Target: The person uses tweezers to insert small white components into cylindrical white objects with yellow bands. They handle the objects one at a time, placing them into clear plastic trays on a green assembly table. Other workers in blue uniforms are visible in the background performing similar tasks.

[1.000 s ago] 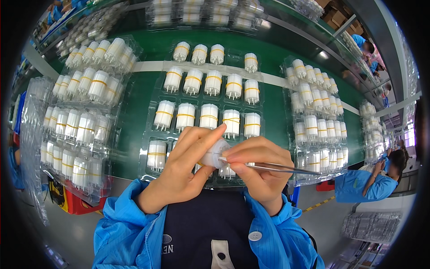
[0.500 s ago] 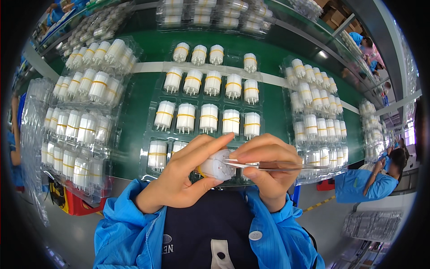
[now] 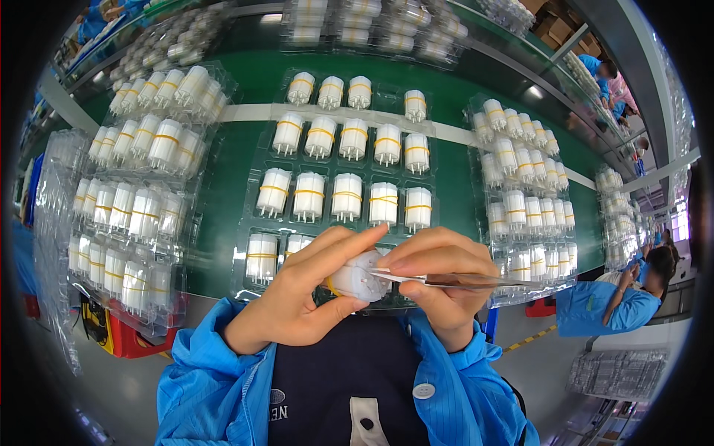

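Since a second ago, my hands have come up a little and the white part has turned, so its round end now faces me. Before, my left fingers lay over it; now they stretch out above it.

Then, big to small. I see a green table point(image 3: 223, 193) with clear trays on it. One tray point(image 3: 256, 167) sits in the middle, right past my hands, full of white parts with yellow bands point(image 3: 346, 197) standing in rows. More full trays sit to the left point(image 3: 134, 201) and to the right point(image 3: 520, 201). A person in blue point(image 3: 595, 308) sits far off on my right.

My left hand point(image 3: 297, 297) holds the white part point(image 3: 357, 276) close to my chest, just in front of the middle tray. My thumb is under it and my fingers are on top, pressed on it.

My right hand point(image 3: 442, 286) is pinched tight on thin metal tweezers point(image 3: 446, 280). The tips touch the white part. The long end sticks out to my right.
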`<state>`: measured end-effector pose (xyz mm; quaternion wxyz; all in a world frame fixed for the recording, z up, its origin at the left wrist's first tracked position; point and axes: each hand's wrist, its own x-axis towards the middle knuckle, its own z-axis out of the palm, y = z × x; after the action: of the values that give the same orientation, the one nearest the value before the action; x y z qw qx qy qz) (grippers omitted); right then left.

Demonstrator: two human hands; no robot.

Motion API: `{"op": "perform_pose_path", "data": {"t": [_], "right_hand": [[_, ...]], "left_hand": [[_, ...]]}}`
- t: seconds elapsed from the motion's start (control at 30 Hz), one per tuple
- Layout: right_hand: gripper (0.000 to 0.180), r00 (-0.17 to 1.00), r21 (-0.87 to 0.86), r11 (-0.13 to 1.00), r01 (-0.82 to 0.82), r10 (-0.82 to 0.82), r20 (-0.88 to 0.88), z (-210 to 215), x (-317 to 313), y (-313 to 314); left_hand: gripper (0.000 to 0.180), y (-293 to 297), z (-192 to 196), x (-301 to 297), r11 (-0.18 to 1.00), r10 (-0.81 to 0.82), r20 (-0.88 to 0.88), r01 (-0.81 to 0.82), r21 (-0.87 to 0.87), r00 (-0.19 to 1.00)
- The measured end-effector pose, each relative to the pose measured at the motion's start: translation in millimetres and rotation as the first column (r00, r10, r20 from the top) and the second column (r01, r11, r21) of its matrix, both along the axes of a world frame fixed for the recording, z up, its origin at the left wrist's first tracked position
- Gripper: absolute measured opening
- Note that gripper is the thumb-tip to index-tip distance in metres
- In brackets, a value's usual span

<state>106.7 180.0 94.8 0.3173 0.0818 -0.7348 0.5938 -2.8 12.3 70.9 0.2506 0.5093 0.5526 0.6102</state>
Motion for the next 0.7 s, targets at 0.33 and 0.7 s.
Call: {"op": "perform_pose_path", "data": {"t": [0.33, 0.7], "right_hand": [[0.015, 0.999, -0.122, 0.992, 0.025, -0.021, 0.028, -3.7, 2.5, -6.6], [0.014, 0.995, 0.067, 0.996, 0.066, -0.071, 0.076, 1.9, -0.2, -4.9]], "left_hand": [[0.07, -1.8, 0.3, 0.0, 1.0, -0.004, 0.007, 0.004, -0.023, 1.0], [0.076, 0.9, 3.7, -0.3, 0.997, 0.078, -0.209, -0.079, 0.0, 0.975]]}}
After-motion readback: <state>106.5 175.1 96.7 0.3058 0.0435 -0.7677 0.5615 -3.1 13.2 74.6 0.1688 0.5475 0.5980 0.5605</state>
